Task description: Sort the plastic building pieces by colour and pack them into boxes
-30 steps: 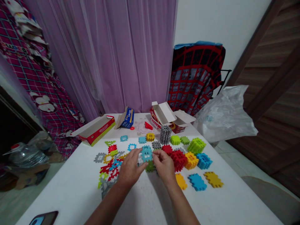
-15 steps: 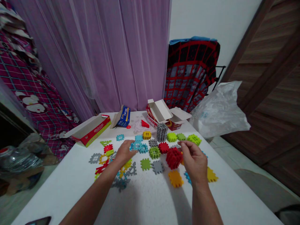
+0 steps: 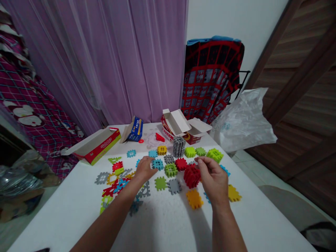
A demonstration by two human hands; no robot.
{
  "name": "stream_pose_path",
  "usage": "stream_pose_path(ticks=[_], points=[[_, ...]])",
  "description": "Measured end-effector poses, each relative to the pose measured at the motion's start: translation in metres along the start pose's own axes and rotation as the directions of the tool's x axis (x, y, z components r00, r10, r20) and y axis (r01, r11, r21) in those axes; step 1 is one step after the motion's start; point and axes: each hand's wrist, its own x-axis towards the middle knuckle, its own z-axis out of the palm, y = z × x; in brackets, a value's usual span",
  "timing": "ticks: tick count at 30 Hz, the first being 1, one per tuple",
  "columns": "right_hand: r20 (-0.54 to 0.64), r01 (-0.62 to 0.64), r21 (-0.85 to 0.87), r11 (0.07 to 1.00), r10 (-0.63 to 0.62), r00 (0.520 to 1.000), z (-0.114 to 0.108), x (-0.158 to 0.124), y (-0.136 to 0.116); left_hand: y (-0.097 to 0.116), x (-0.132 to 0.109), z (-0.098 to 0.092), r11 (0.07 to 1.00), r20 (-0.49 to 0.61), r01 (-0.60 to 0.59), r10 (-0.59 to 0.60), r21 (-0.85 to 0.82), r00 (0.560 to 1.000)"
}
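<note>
Near the middle of the white surface (image 3: 168, 224), in the head view, a blue window piece (image 3: 158, 164) lies just beside a lime green piece (image 3: 171, 170). The left hand (image 3: 144, 170) has its thumb and fingers parted at the blue window piece's left edge; I cannot tell whether they grip it. The right hand (image 3: 215, 180) is beside the red stack (image 3: 192, 176), fingers drawn close to the thumb, any hold unclear. The step in hand looks like handling the blue window piece with 1 hand; moving it would call for a light pinch on its toothed edge.
</note>
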Motion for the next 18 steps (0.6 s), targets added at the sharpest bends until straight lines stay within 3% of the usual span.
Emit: stream_pose_path(ticks=[18], points=[[0.010,-0.036,0.015,0.999,0.036,0.999,0.0007,0.0005,-0.0048,-0.0049,0.0008,0.0023,1.000,0.019,-0.023,0.023,-0.015,1.000]])
